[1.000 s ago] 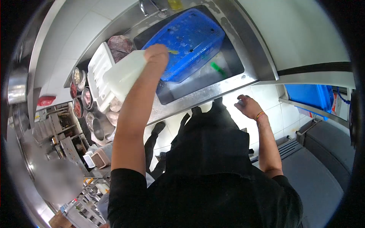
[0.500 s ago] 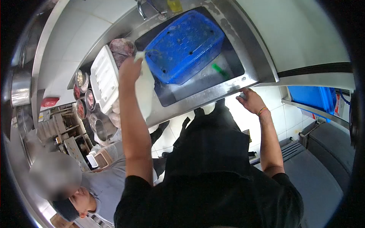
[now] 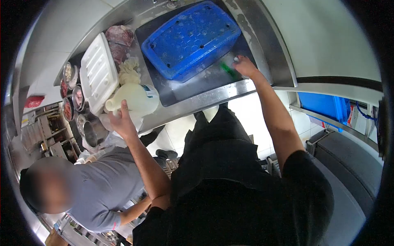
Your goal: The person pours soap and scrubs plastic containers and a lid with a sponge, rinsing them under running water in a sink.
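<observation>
A pale translucent plastic jug (image 3: 137,99) with a label rests on the left counter, its neck toward the left; whether it stands or leans I cannot tell. My left hand (image 3: 121,121) is at the jug's neck with its fingers spread; contact is unclear. Reaching into the sink (image 3: 184,92), my right hand (image 3: 247,67) pinches a small whitish thing whose kind I cannot make out. Just left of that hand lies a green brush-like thing (image 3: 228,69), blurred. A wet blue plastic bin (image 3: 193,39) sits upside down in the sink.
On the counter are a white ridged tray (image 3: 98,74), frozen-looking meat (image 3: 120,36) and a pale cloth (image 3: 129,71). Several small bowls and a metal pot (image 3: 95,133) stand farther left. A co-worker in a grey shirt (image 3: 111,176) is close at my left.
My left hand has moved from beside the bin to the left and down with the jug, uncovering the cloth. My right hand has gone from the sink's front edge into the sink.
</observation>
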Available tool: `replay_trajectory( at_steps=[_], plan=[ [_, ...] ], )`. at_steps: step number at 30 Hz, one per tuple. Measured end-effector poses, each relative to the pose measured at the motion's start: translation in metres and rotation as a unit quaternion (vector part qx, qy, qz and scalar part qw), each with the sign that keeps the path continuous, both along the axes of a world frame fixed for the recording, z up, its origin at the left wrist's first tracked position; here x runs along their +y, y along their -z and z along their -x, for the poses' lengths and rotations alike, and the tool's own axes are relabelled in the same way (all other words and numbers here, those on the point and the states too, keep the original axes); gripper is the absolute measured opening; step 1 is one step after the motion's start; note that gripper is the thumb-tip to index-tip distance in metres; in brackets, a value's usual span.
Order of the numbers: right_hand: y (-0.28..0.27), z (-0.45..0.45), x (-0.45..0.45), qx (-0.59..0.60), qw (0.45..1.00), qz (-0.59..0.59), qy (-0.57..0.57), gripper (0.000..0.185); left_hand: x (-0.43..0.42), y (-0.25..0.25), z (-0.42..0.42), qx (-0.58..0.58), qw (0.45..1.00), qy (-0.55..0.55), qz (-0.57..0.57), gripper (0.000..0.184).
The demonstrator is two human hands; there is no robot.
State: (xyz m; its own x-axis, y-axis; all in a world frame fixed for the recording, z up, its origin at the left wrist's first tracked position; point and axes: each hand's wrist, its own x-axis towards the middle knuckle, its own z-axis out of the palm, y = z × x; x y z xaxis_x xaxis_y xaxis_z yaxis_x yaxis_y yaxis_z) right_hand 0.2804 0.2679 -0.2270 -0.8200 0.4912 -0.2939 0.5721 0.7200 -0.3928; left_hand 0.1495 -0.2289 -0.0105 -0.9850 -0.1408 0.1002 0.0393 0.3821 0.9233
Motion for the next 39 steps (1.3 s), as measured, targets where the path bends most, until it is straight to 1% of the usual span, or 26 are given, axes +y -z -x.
replay_trajectory(
  at_steps=[2,3,4,5,6,7,8,10,12,14,16,18,19,20,22,24,25,27,28,29,30,32,33,34,36,39],
  plan=[
    [0.085,0.020,0.028,-0.102,0.984,-0.052,-0.133,0.046,0.001,-0.001,-0.007,0.003,0.999,-0.029,0.039,0.057],
    [0.121,0.025,0.035,-0.141,0.969,-0.069,-0.189,0.043,-0.006,0.007,-0.009,-0.024,0.994,-0.068,0.080,0.056],
    [0.136,0.030,0.033,-0.179,0.965,-0.059,-0.180,0.042,-0.011,0.011,-0.013,-0.009,0.994,-0.060,0.094,0.056],
    [0.158,0.032,0.041,-0.250,0.941,-0.051,-0.223,0.037,-0.014,0.015,-0.018,0.004,0.993,-0.050,0.109,0.056],
    [0.193,0.029,0.044,-0.254,0.954,-0.035,-0.157,0.040,-0.014,0.018,-0.021,0.021,0.992,-0.043,0.120,0.056],
    [0.233,0.029,0.045,-0.255,0.963,-0.020,-0.090,0.043,-0.016,0.020,-0.027,0.025,0.986,-0.031,0.165,0.053],
    [0.256,0.035,0.045,-0.255,0.967,-0.002,-0.024,0.047,-0.015,0.024,-0.036,0.050,0.982,-0.062,0.174,0.052],
    [0.257,0.063,0.037,-0.294,0.953,-0.026,-0.064,0.044,-0.009,0.034,-0.058,0.104,0.968,-0.128,0.190,0.050],
    [0.247,0.080,0.021,-0.333,0.936,-0.055,-0.104,0.041,-0.012,0.047,-0.092,0.055,0.967,-0.171,0.180,0.046],
    [0.254,0.090,0.010,-0.364,0.921,-0.059,-0.124,0.042,-0.008,0.071,-0.128,0.055,0.976,-0.117,0.177,0.039],
    [0.266,0.098,0.009,-0.380,0.913,-0.059,-0.137,0.042,0.033,0.059,-0.147,-0.025,0.982,-0.058,0.180,0.033],
    [0.276,0.104,0.007,-0.393,0.905,-0.059,-0.154,0.043,0.049,0.075,-0.164,-0.052,0.984,-0.018,0.167,0.031],
    [0.280,0.103,0.006,-0.397,0.901,-0.060,-0.161,0.044,0.058,0.085,-0.169,-0.080,0.986,-0.020,0.147,0.032],
    [0.280,0.105,0.002,-0.401,0.897,-0.059,-0.177,0.044,0.070,0.082,-0.165,-0.065,0.975,0.031,0.209,0.033],
    [0.278,0.101,-0.007,-0.406,0.889,-0.052,-0.204,0.045,0.090,0.090,-0.160,-0.093,0.978,0.039,0.182,0.033],
    [0.274,0.092,-0.016,-0.416,0.877,-0.030,-0.238,0.046,0.108,0.085,-0.151,-0.126,0.967,0.043,0.219,0.032],
    [0.271,0.090,-0.021,-0.419,0.872,-0.013,-0.255,0.047,0.109,0.085,-0.144,-0.087,0.969,0.074,0.220,0.033],
    [0.266,0.086,-0.030,-0.422,0.862,0.017,-0.281,0.048,0.110,0.084,-0.132,-0.035,0.973,0.058,0.222,0.035],
    [0.262,0.085,-0.033,-0.421,0.859,0.032,-0.290,0.049,0.109,0.083,-0.125,-0.006,0.973,0.047,0.224,0.036],
    [0.258,0.086,-0.036,-0.422,0.854,0.046,-0.301,0.050,0.107,0.076,-0.119,0.007,0.965,0.028,0.261,0.037],
    [0.256,0.085,-0.036,-0.421,0.850,0.064,-0.309,0.050,0.100,0.076,-0.115,0.026,0.965,0.011,0.262,0.038],
    [0.256,0.082,-0.035,-0.420,0.844,0.101,-0.318,0.052,0.088,0.074,-0.110,0.119,0.956,-0.039,0.265,0.040],
    [0.255,0.079,-0.034,-0.420,0.840,0.119,-0.323,0.053,0.081,0.075,-0.107,0.147,0.949,-0.059,0.272,0.042],
    [0.252,0.079,-0.034,-0.418,0.837,0.133,-0.326,0.054,0.072,0.075,-0.104,0.168,0.932,-0.066,0.316,0.049],
    [0.247,0.076,-0.035,-0.414,0.834,0.155,-0.329,0.055,0.063,0.077,-0.103,0.185,0.931,-0.071,0.305,0.047],
    [0.230,0.077,-0.039,-0.404,0.833,0.174,-0.336,0.058,0.075,0.073,-0.107,0.130,0.956,-0.007,0.261,0.044]
  ],
)
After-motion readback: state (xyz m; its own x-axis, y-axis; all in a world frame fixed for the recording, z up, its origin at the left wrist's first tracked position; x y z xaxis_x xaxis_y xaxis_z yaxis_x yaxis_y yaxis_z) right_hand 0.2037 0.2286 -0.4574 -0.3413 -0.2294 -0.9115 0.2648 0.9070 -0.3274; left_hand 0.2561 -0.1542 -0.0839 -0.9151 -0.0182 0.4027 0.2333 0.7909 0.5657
